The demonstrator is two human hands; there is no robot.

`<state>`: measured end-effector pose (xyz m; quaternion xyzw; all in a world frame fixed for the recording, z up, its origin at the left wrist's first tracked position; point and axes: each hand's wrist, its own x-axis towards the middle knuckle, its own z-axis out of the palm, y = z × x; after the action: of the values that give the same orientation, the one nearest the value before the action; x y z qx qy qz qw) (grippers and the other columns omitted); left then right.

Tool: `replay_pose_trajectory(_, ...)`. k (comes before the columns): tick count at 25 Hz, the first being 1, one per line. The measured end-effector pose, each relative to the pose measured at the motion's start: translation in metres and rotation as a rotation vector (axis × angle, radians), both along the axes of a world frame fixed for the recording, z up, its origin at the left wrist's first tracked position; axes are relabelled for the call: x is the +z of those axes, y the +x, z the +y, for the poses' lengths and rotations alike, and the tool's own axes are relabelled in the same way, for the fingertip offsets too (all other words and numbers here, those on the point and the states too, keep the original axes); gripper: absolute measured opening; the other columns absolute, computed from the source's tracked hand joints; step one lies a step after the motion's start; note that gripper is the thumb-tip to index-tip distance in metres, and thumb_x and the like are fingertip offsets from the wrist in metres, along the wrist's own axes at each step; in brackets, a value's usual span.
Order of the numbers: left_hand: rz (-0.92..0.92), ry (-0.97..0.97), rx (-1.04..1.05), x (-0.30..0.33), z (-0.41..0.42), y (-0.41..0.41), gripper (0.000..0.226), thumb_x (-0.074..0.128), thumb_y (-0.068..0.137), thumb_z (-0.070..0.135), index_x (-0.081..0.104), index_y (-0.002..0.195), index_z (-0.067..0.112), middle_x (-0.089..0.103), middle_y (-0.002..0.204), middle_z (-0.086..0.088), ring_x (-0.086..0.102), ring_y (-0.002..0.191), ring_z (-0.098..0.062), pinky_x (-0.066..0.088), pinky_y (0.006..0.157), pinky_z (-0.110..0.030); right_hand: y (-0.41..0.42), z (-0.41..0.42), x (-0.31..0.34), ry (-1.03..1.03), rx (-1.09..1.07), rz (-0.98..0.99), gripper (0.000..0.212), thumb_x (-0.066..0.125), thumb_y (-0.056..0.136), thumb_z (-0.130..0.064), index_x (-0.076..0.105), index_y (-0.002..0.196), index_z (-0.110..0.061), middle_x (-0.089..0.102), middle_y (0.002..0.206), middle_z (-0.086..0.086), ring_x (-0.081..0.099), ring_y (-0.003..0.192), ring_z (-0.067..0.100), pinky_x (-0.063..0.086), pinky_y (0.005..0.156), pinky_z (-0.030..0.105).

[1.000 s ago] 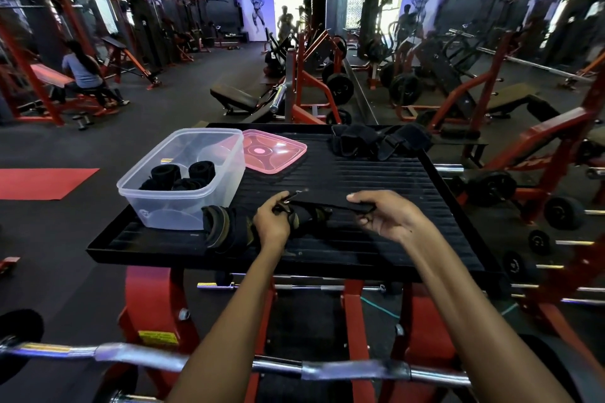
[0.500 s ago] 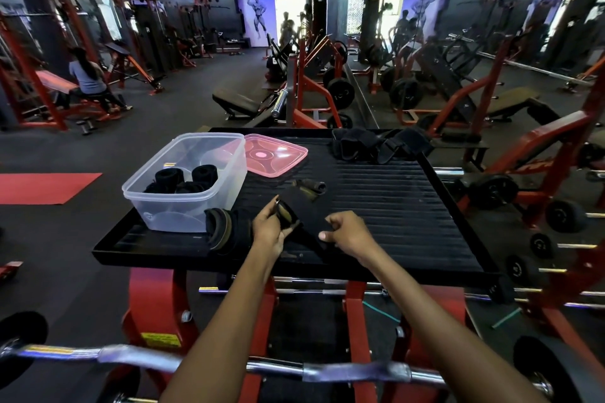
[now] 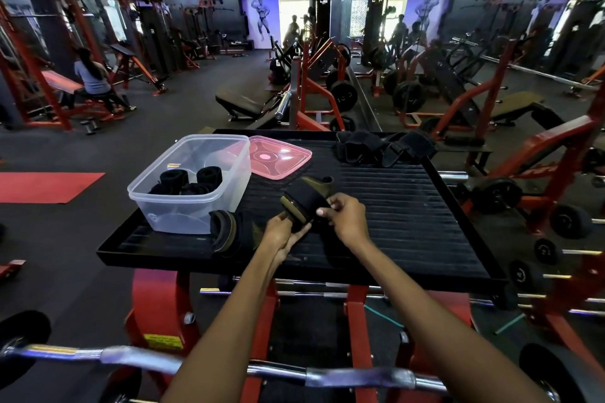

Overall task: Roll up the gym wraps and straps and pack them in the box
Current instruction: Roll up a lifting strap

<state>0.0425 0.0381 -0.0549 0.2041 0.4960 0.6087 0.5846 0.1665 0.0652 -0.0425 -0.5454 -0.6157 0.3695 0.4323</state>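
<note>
Both hands, left point(image 3: 284, 232) and right point(image 3: 347, 218), pinched the strap point(image 3: 302, 203) between them; tight, even turns would have kept the roll compact for the box point(image 3: 183, 206) beside the left.

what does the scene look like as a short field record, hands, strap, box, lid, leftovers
left hand: left hand grips the half-rolled black and olive strap
right hand: right hand pinches the same strap
box: clear plastic box, open, holds black rolled wraps
lid: pink plastic lid lies beside the box
leftovers: pile of black straps at far edge of the black ribbed platform
</note>
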Motion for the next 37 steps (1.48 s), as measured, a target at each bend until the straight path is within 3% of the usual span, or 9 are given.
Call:
replay_pose_trajectory(6, -0.01, 0.0, -0.018, 0.001, 0.002, 0.0, 0.042, 0.02, 0.093, -0.015, 0.047, 0.124, -0.005, 0.057, 0.103, -0.022, 0.064, 0.07, -0.021, 0.056, 0.057, -0.02, 0.0, 0.005, -0.004, 0.062, -0.017, 0.088, 0.028, 0.073, 0.075, -0.002, 0.052, 0.067, -0.019, 0.056, 0.069, 0.001, 0.048, 0.059, 0.009, 0.042, 0.057, 0.018)
replay_pose_trajectory(8, 0.125, 0.033, 0.025, -0.005, 0.004, -0.001, 0.039, 0.026, 0.092, -0.015, 0.051, 0.121, -0.007, 0.056, 0.106, -0.019, 0.059, 0.077, -0.019, 0.056, 0.061, -0.021, -0.006, 0.002, -0.011, -0.01, -0.017, 0.122, 0.012, 0.062, 0.088, -0.012, 0.061, 0.077, -0.009, 0.066, 0.077, 0.008, 0.061, 0.068, 0.017, 0.053, 0.067, 0.03)
replay_pose_trajectory(11, 0.417, 0.124, 0.091, -0.012, 0.008, -0.005, 0.043, 0.035, 0.086, -0.015, 0.064, 0.106, 0.007, 0.064, 0.101, -0.015, 0.059, 0.087, -0.021, 0.052, 0.081, -0.035, -0.013, -0.002, -0.009, -0.15, 0.034, 0.166, 0.055, 0.047, 0.091, -0.053, 0.067, 0.089, -0.001, 0.071, 0.089, 0.012, 0.067, 0.084, 0.024, 0.055, 0.081, 0.041)
replay_pose_trajectory(16, 0.98, 0.153, 0.027, 0.001, -0.012, 0.001, 0.038, 0.047, 0.087, 0.002, 0.064, 0.119, 0.017, 0.071, 0.097, -0.014, 0.064, 0.091, -0.025, 0.043, 0.076, -0.025, -0.018, 0.001, 0.001, -0.244, 0.084, 0.467, 0.024, 0.073, 0.077, -0.034, 0.068, 0.086, -0.012, 0.071, 0.081, 0.005, 0.067, 0.074, 0.017, 0.054, 0.069, 0.029)
replay_pose_trajectory(20, 1.348, 0.105, 0.133, 0.003, -0.043, -0.011, 0.036, 0.051, 0.09, 0.018, 0.058, 0.126, 0.017, 0.067, 0.109, -0.014, 0.061, 0.104, -0.031, 0.049, 0.085, -0.036, -0.026, 0.0, -0.003, -0.329, 0.111, 0.509, 0.015, 0.063, 0.083, -0.025, 0.065, 0.073, -0.014, 0.065, 0.061, -0.002, 0.058, 0.06, 0.015, 0.047, 0.061, 0.028)
replay_pose_trajectory(24, 1.518, 0.336, 0.347, -0.004, -0.067, -0.034, 0.034, 0.052, 0.087, 0.012, 0.06, 0.121, 0.015, 0.061, 0.118, -0.005, 0.054, 0.108, -0.024, 0.044, 0.095, -0.04, -0.05, -0.002, -0.005, -0.468, 0.161, 0.749, 0.016, 0.052, 0.089, -0.023, 0.063, 0.081, -0.015, 0.065, 0.077, 0.004, 0.061, 0.071, 0.017, 0.048, 0.067, 0.031)
replay_pose_trajectory(28, 1.357, 0.069, 0.704, -0.012, -0.077, -0.055, 0.055, 0.065, 0.083, 0.027, 0.044, 0.133, 0.016, 0.038, 0.139, -0.009, 0.037, 0.126, -0.03, 0.032, 0.105, -0.045, -0.077, 0.002, -0.003, 0.0, 0.143, 0.394, 0.013, 0.06, 0.088, -0.012, 0.065, 0.076, -0.01, 0.057, 0.065, -0.007, 0.053, 0.058, -0.003, 0.042, 0.065, 0.019)
replay_pose_trajectory(32, 1.132, 0.039, 0.493, -0.015, -0.073, -0.069, 0.056, 0.061, 0.089, 0.027, 0.04, 0.137, 0.007, 0.042, 0.138, -0.01, 0.042, 0.13, -0.028, 0.037, 0.106, -0.039, -0.093, 0.004, -0.017, 0.214, 0.395, -0.05, 0.048, 0.066, 0.085, -0.009, 0.049, 0.129, 0.0, 0.044, 0.114, 0.006, 0.048, 0.103, 0.009, 0.031, 0.08, -0.005)
replay_pose_trajectory(37, 1.242, 0.01, 0.417, -0.018, -0.076, -0.077, 0.056, 0.052, 0.094, 0.03, 0.034, 0.143, 0.008, 0.035, 0.147, -0.01, 0.036, 0.134, -0.027, 0.032, 0.108, -0.039, -0.098, 0.001, -0.022, 0.278, 0.462, -0.207, 0.063, 0.068, 0.083, -0.013, 0.038, 0.137, 0.0, 0.041, 0.13, 0.013, 0.044, 0.119, 0.02, 0.028, 0.099, 0.013)
